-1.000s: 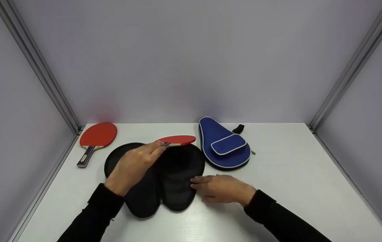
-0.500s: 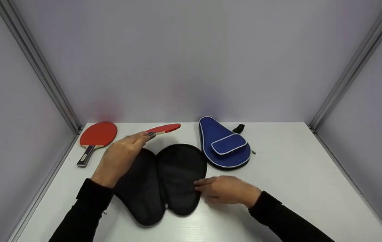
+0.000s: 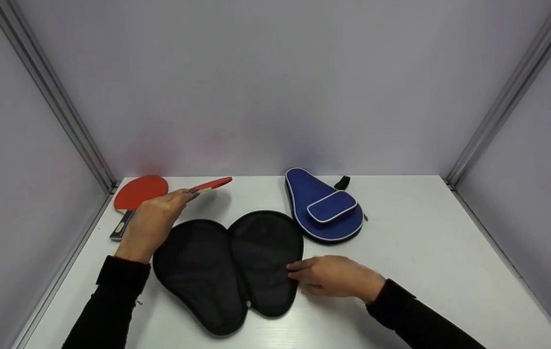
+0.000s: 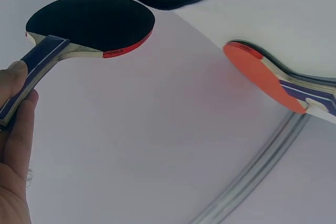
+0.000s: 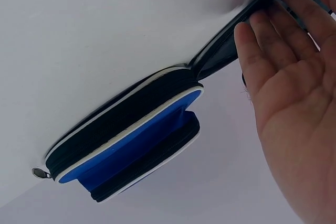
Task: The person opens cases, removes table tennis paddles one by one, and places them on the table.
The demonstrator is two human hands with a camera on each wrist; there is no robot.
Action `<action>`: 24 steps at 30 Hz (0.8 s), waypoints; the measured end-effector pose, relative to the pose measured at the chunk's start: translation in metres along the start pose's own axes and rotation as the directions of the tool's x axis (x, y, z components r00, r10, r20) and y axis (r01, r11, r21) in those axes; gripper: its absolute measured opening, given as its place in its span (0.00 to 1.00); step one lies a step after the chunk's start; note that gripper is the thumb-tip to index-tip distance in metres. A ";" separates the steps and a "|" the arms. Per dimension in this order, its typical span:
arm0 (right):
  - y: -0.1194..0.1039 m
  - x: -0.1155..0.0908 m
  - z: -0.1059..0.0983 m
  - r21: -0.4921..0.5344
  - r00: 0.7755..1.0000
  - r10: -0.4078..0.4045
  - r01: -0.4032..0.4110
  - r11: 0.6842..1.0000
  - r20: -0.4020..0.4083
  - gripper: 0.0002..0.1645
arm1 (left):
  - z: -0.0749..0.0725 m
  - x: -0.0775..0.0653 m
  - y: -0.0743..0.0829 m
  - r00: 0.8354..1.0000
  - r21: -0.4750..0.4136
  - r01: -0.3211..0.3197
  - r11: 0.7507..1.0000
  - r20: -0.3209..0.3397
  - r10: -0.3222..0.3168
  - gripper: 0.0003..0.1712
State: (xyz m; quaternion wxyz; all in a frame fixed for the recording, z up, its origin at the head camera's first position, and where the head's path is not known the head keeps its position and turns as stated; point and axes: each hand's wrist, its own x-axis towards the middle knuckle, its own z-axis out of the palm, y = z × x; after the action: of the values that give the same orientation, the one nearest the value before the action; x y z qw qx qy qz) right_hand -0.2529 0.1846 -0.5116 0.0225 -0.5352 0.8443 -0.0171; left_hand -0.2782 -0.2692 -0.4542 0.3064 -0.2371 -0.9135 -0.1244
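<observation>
The left hand [image 3: 154,220] has its fingers closed round the handle of the held paddle [image 3: 212,184], which is tilted nearly edge-on above the bench [image 3: 426,232], beyond the black case [image 3: 198,271]. That case lies spread out like two wings. The right hand [image 3: 336,276] has its fingers, slightly bent, against the outer edge of the right wing; whether the thumb pinches that edge cannot be told.

The likeliest trouble seems to be on the left: the second paddle [image 3: 135,194] lies just behind the left hand, so a low swing of the wrist or sleeve could knock it askew. The held paddle is supported only at its handle, so a loose hold could let the blade droop or twist and strike the bench. The black case looks soft and light; a tug from the right hand could slide or fold it, spoiling a flat lay. The blue case [image 3: 324,208] seems to touch the right wing's far edge, so shifting that wing back could shove it along.
</observation>
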 end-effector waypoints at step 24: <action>-0.001 -0.003 0.003 0.077 1.000 0.016 -0.017 0.997 0.020 0.22 | 0.023 -0.034 -0.039 0.990 0.082 0.089 0.993 0.100 -0.097 0.17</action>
State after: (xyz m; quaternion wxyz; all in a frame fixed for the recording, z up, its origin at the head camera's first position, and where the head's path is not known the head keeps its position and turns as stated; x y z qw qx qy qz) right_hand -0.2505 0.1872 -0.5143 0.0515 -0.5270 0.8472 -0.0440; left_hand -0.2852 -0.3062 -0.4962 0.2615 -0.1884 -0.9423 -0.0906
